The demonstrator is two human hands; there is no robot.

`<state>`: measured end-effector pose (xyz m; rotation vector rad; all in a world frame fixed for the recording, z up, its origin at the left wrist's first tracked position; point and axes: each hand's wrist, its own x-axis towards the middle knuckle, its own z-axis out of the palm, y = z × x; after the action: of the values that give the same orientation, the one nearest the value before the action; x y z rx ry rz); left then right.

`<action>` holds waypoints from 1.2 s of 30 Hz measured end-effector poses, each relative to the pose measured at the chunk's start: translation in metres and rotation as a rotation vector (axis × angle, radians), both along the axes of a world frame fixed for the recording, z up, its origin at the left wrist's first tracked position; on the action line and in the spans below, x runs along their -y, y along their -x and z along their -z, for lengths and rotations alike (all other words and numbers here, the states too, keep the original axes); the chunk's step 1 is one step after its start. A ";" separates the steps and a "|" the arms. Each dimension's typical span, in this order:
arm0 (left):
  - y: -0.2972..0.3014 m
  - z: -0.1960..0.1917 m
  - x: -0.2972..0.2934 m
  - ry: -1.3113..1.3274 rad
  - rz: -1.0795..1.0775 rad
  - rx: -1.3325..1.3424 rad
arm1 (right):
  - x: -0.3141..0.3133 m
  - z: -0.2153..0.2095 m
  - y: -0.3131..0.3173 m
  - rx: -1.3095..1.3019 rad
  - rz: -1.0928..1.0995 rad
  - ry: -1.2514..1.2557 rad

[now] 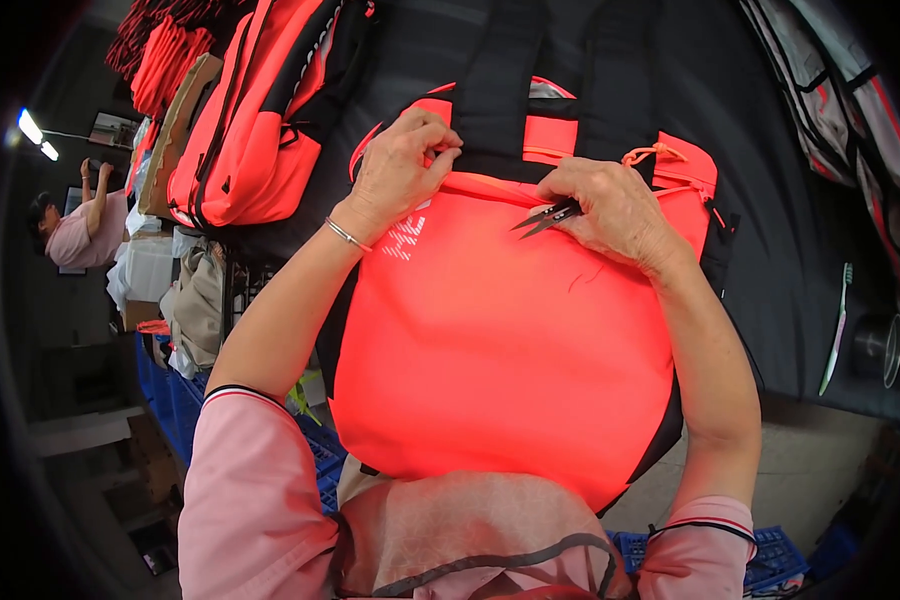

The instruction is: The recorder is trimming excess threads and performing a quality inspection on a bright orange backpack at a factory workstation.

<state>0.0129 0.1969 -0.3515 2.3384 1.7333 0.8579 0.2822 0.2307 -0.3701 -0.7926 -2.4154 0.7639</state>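
A bright coral-red and black backpack [510, 350] lies in front of me, its lower part reaching over the near table edge. At its upper left, my left hand [398, 168] is closed, thumb and fingers pinching the bag's edge. My right hand [610, 210] holds small black thread snips [550, 216] against the palm, points toward the left. Its fingertips also rest at the bag's top seam. Short dark threads [585, 280] lie on the red front panel. An orange cord loop [655, 152] sits by the upper right corner, and black straps [490, 90] stretch away from me.
Another red backpack [245, 165] is at the far left, near bundled red cords [170, 65]. A toothbrush [837, 330] and a metal cup [878, 350] stand at right, below grey bags [820, 100]. Blue crates [175, 400] are lower left. A person [85, 225] is farther left.
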 end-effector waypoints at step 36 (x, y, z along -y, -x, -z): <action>0.002 -0.003 0.012 0.083 -0.208 0.171 | 0.006 -0.001 0.001 -0.004 -0.032 -0.033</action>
<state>0.0111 0.1852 -0.3489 1.9956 1.9213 0.9639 0.2808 0.2247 -0.3693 -0.7411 -2.4362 0.7345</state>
